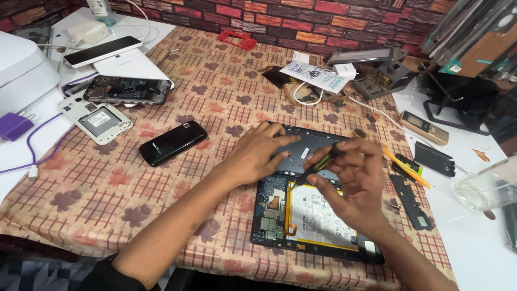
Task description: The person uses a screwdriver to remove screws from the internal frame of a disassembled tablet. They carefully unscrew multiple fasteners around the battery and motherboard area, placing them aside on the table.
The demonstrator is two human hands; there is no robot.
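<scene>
Brick-patterned wall backs a workbench point(81, 188) covered with a checked, leaf-printed cloth. At its near edge lies an opened tablet point(301, 215), back cover off, its white battery and circuit boards exposed. The left hand point(258, 151) presses flat, fingers spread, on the tablet's dark upper panel. The right hand point(355, 180) is closed around a small screwdriver point(318, 164) with a green and black handle, its tip angled down to the tablet beside the battery. Just right of the tablet lie an orange tool point(406, 167) and a narrow black part point(410, 200). To the left sits a black phone point(172, 143), and farther off a stripped phone frame point(102, 121) and another dismantled phone point(128, 90).
</scene>
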